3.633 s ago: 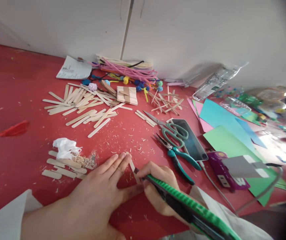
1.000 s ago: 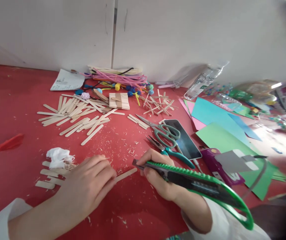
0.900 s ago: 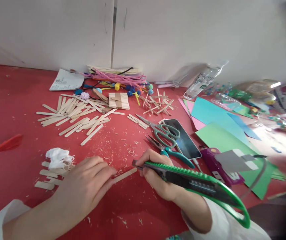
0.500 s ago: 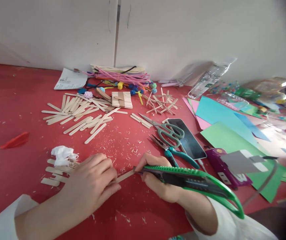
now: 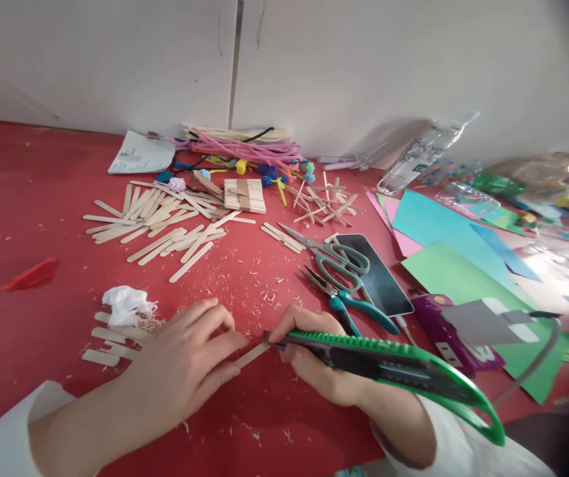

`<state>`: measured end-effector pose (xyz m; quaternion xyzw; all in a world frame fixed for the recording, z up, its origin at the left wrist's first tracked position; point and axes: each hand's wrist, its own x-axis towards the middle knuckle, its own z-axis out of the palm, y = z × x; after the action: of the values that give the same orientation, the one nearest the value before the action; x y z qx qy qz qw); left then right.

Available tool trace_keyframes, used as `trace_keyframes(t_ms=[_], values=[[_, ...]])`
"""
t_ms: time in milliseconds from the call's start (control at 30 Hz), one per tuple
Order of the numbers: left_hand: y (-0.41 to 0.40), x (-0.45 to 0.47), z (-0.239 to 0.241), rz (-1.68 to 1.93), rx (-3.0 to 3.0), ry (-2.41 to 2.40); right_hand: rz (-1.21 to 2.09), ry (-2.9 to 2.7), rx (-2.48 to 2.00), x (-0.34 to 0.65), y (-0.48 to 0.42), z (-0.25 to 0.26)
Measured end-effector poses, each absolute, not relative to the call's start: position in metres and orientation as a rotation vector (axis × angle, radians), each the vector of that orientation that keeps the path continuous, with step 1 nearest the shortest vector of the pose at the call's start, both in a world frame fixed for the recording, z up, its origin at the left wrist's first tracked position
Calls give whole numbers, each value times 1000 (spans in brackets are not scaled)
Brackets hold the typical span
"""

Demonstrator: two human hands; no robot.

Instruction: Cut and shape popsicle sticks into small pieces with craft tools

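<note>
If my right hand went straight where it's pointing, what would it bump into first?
Probably the wooden stick, right by the knife's tip. Your left hand comes next. How high your right hand is, I can't quite tell.

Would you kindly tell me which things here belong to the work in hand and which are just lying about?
In hand:
- green cutter, in the right hand
- wooden stick, at the left hand

Lying about:
- scissors
- phone
- plastic bottle
</note>
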<state>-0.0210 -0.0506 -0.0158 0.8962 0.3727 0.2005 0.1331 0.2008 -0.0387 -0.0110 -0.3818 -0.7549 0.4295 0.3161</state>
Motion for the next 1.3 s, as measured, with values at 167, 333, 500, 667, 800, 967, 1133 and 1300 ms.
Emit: trace_keyframes(t_ms=[167, 333, 500, 667, 800, 967, 1133, 1300], values=[[-51, -20, -13, 636, 2570, 1019, 1152, -1979, -1019, 198, -40, -13], [-52, -19, -14, 654, 2650, 951, 1183, -1976, -1019, 198, -41, -9], [-51, -18, -13, 621, 2681, 961, 1245, -1969, -1036, 203, -41, -10], [-52, -17, -15, 613, 2667, 987, 1251, -2032, -1046, 204, -42, -12], [-54, -17, -20, 668, 2607, 1017, 1176, -1987, -1108, 199, -42, -12], [-54, -16, -18, 652, 2621, 908, 1213, -1962, -1023, 196, -42, -12], [-54, -18, -10, 581, 2639, 896, 1181, -1951, -993, 197, -40, -9], [-54, -23, -4, 427, 2726, 870, 1140, -1970, -1033, 199, -39, -8]])
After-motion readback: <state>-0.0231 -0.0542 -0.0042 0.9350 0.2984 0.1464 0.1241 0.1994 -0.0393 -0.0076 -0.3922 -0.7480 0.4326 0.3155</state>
